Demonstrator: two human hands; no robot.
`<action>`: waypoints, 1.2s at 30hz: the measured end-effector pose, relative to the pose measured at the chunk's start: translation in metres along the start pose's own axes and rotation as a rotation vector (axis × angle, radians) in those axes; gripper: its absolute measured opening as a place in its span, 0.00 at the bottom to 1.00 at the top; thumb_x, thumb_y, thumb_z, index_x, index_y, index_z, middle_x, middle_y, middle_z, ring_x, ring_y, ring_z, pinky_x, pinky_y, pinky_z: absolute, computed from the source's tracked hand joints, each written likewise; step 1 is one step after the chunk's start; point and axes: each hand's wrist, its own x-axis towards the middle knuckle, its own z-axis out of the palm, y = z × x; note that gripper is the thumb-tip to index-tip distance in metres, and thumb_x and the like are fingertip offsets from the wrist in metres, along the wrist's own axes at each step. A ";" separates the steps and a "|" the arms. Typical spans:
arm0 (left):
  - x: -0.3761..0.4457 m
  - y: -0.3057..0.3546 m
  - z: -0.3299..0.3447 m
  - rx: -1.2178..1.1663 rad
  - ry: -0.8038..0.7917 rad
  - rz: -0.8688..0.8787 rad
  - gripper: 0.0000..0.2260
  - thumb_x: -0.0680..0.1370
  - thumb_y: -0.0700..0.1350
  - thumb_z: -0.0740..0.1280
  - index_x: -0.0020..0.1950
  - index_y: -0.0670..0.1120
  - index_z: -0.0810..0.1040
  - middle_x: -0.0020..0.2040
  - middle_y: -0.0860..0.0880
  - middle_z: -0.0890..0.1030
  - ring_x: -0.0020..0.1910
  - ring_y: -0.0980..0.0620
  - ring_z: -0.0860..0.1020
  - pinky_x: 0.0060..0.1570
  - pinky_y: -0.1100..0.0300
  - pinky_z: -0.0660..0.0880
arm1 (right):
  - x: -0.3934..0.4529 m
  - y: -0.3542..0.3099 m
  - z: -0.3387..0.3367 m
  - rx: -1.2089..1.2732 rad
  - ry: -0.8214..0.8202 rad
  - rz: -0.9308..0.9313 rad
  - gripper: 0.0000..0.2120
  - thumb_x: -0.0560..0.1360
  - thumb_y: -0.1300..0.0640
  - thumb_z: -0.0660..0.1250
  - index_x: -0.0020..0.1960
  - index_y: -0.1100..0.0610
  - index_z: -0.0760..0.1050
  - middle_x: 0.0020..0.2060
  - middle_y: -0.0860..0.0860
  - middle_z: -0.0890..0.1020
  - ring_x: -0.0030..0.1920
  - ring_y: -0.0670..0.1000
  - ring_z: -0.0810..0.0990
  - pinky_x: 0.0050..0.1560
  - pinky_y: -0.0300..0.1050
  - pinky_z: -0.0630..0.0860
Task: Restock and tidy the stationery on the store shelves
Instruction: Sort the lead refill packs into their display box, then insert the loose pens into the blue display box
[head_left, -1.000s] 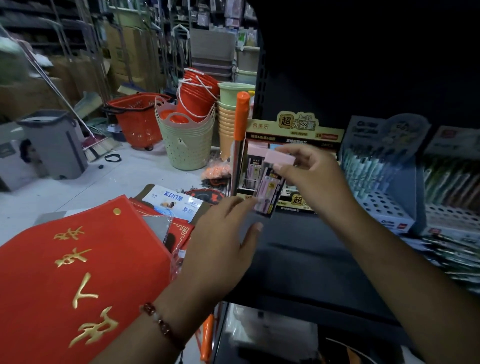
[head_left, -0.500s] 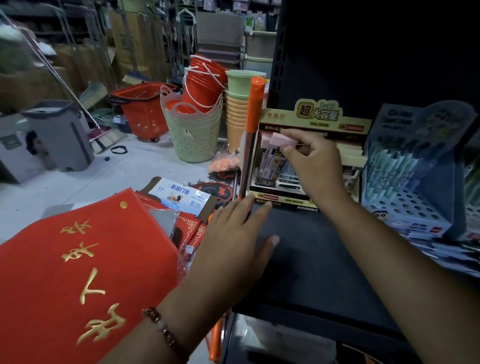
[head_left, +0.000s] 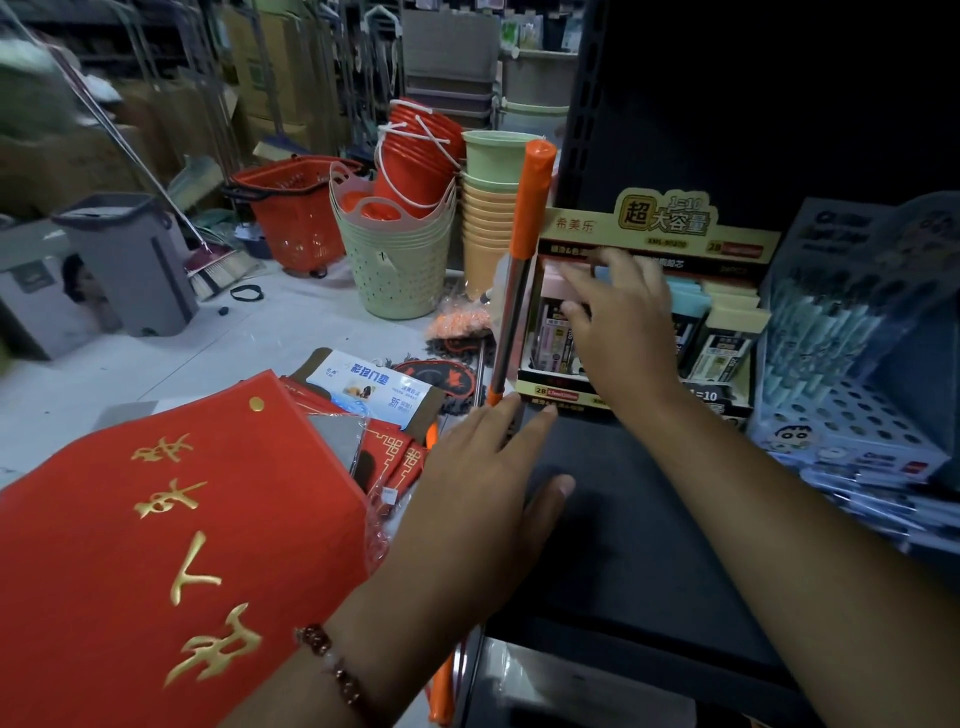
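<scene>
A person stands at a dark store shelf (head_left: 623, 519), seen from a head-worn camera looking down at both hands. The right hand (head_left: 618, 322) reaches into a cardboard display box (head_left: 660, 228) of small stationery packs at the back of the shelf, its fingers spread over the pink-topped packs (head_left: 553, 275) at the box's left end; motion blur hides whether it pinches one. The left hand (head_left: 488, 499) rests flat, fingers straight, on the shelf's front left corner, holding nothing. The packs look light, stiff and slim, probably best pinched by the top edge and slid straight in between their neighbours. An orange-handled mop pole (head_left: 522, 270) leans upright just beside the box. A blue pen display (head_left: 852, 338) stands to the right. Left of the shelf lie red mats (head_left: 171, 519) with gold characters, and beyond them on the pale floor are stacked baskets (head_left: 395, 260), orange buckets (head_left: 415, 161) and a grey bin (head_left: 130, 260).
</scene>
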 end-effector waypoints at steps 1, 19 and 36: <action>0.000 -0.001 -0.001 0.000 -0.002 -0.004 0.27 0.79 0.60 0.57 0.77 0.54 0.61 0.78 0.50 0.60 0.76 0.50 0.57 0.68 0.62 0.48 | 0.000 0.000 0.000 -0.017 -0.030 -0.007 0.21 0.77 0.60 0.67 0.69 0.52 0.74 0.64 0.54 0.76 0.66 0.59 0.68 0.65 0.55 0.66; -0.005 0.011 -0.003 0.131 -0.106 -0.062 0.29 0.79 0.62 0.54 0.79 0.54 0.55 0.80 0.48 0.54 0.77 0.48 0.54 0.74 0.48 0.55 | -0.064 -0.005 -0.065 -0.073 -0.554 -0.071 0.38 0.79 0.48 0.64 0.80 0.48 0.45 0.80 0.49 0.45 0.79 0.53 0.42 0.75 0.50 0.40; -0.023 0.165 0.028 0.139 -0.285 0.136 0.29 0.82 0.60 0.53 0.80 0.53 0.48 0.80 0.48 0.50 0.78 0.46 0.50 0.75 0.48 0.50 | -0.197 0.096 -0.214 -0.055 -0.730 0.237 0.33 0.81 0.50 0.61 0.80 0.52 0.49 0.79 0.50 0.53 0.79 0.50 0.49 0.77 0.48 0.48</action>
